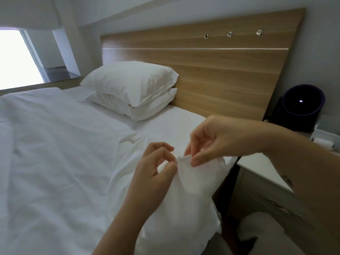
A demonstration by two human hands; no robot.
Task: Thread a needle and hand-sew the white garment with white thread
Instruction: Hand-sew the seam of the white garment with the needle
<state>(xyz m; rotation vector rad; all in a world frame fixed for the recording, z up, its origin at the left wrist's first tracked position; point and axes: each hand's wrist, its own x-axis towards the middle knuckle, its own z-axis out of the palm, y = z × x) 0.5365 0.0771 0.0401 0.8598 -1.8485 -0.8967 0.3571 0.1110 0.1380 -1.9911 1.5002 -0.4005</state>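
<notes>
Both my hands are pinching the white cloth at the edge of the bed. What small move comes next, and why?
Probably draw the right hand up and away to pull the stitch through, with the left hand holding the cloth steady. Both pinch one raised fold, fingertips close together. No needle or thread shows, so I'm guessing.

Wearer's view. We see the bare left hand (156, 173) and bare right hand (211, 142). The uncovered left forearm (128, 218) and uncovered right forearm (298, 162) extend to the frame edge. At lower right we note a knee in pale grey-beige plain-cloth trousers (266, 234).
</notes>
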